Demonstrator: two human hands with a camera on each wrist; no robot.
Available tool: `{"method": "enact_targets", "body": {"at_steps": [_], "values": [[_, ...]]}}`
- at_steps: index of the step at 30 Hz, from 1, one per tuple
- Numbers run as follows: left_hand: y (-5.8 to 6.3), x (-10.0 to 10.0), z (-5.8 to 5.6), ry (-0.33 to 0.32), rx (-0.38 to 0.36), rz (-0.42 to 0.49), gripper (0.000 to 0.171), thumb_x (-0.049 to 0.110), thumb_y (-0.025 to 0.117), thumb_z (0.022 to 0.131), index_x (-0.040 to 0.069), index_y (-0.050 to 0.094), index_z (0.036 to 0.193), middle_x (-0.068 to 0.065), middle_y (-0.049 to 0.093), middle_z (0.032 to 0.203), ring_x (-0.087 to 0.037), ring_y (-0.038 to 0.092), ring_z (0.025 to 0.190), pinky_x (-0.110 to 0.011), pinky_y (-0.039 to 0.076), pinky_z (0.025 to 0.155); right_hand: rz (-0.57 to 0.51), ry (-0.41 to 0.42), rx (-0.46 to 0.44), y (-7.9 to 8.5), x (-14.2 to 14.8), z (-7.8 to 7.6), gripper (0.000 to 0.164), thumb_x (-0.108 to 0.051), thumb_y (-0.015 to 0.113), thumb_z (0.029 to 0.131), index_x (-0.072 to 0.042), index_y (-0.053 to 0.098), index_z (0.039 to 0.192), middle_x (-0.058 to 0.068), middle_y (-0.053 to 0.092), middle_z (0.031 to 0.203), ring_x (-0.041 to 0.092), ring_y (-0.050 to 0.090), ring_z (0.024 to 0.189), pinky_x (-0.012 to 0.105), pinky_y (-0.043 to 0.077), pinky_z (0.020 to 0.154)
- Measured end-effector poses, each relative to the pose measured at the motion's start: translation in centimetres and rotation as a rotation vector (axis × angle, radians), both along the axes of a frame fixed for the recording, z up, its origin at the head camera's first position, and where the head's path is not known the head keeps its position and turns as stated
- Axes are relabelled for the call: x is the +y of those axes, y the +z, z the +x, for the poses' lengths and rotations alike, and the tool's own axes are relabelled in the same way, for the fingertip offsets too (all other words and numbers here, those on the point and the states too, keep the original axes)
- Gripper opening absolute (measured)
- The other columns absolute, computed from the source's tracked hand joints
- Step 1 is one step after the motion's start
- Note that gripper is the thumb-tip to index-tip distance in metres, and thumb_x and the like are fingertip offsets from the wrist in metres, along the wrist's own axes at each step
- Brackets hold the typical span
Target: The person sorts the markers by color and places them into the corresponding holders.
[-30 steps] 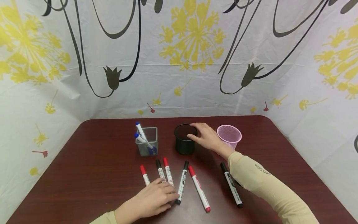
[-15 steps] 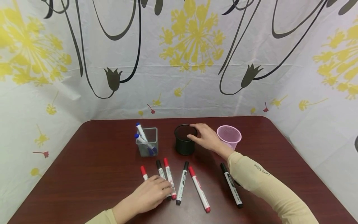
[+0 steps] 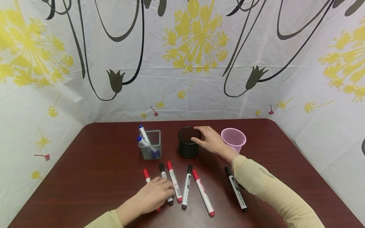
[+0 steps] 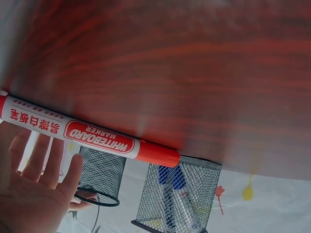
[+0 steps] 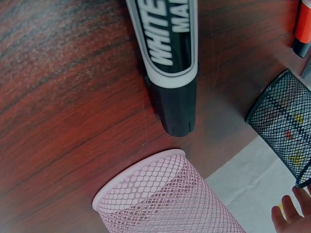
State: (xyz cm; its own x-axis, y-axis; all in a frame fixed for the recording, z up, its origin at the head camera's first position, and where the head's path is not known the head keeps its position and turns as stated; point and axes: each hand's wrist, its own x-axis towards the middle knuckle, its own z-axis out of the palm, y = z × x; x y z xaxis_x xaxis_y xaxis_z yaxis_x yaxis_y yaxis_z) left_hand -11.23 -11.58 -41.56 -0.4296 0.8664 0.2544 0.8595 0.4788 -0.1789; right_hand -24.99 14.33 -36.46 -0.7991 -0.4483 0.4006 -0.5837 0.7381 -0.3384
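Leftmost red marker (image 4: 97,134) slants, cap (image 3: 146,173) away; left grip (image 3: 154,196) and right grip (image 3: 210,140) spread, empty.

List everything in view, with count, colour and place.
Table: one, maroon, under the markers.
Patterned sheeting: count unclear, white, behind the table.
Square holder: one, grey, rear left.
Blue markers: two, blue and white, in it.
Round holder: one, black, rear centre.
Mesh cup: one, pink, rear right.
Red markers: three, red and white, front.
Black markers: at least three, black and white, front.
Sleeves: two, pale yellow, on forearms.
Left hand: one, over leftmost red marker.
Right hand: one, at round holder's rim.
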Motion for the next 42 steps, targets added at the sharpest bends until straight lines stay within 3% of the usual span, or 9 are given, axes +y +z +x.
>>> {"method": "enact_targets", "body": {"at_steps": [6, 11, 23, 42], "values": [[0.10, 0.13, -0.08, 0.009, -0.032, -0.044, 0.030, 0.012, 0.070, 0.068, 0.018, 0.064, 0.096, 0.005, 0.057, 0.094, -0.014, 0.051, 0.092, -0.033, 0.040, 0.078, -0.001, -0.002, -0.002, -0.03, -0.03, 0.02, 0.051, -0.042, 0.060, 0.081, -0.009, 0.054, 0.119, 0.007, 0.054, 0.115, 0.023, 0.045, 0.109, 0.040, 0.037, 0.086], [0.11, 0.18, -0.23, 0.002, -0.010, -0.072, 0.031, 0.013, 0.071, 0.068, 0.019, 0.065, 0.097, 0.006, 0.058, 0.096, -0.014, 0.050, 0.094, -0.034, 0.040, 0.081, -0.003, 0.000, 0.001, 0.03, -0.04, 0.01, 0.051, -0.041, 0.060, 0.080, -0.008, 0.054, 0.119, 0.007, 0.054, 0.114, 0.023, 0.045, 0.108, 0.040, 0.037, 0.085], [-0.02, 0.25, -0.64, -0.027, 0.070, -0.047, 0.021, 0.010, 0.068, 0.070, 0.016, 0.066, 0.090, 0.005, 0.062, 0.091, -0.014, 0.053, 0.096, -0.036, 0.041, 0.082, 0.004, -0.005, -0.008, 0.07, -0.03, -0.06, 0.052, -0.042, 0.060, 0.081, -0.008, 0.054, 0.120, 0.007, 0.054, 0.115, 0.023, 0.044, 0.109, 0.040, 0.037, 0.085], [0.22, 0.17, -0.19, -0.015, 0.053, -0.045, 0.018, 0.014, 0.068, 0.074, 0.020, 0.063, 0.090, 0.006, 0.060, 0.087, -0.012, 0.055, 0.085, -0.035, 0.041, 0.079, 0.004, -0.004, -0.015, 0.05, 0.01, -0.07, 0.052, -0.042, 0.059, 0.081, -0.009, 0.053, 0.120, 0.006, 0.055, 0.114, 0.022, 0.045, 0.107, 0.039, 0.037, 0.084]]}}
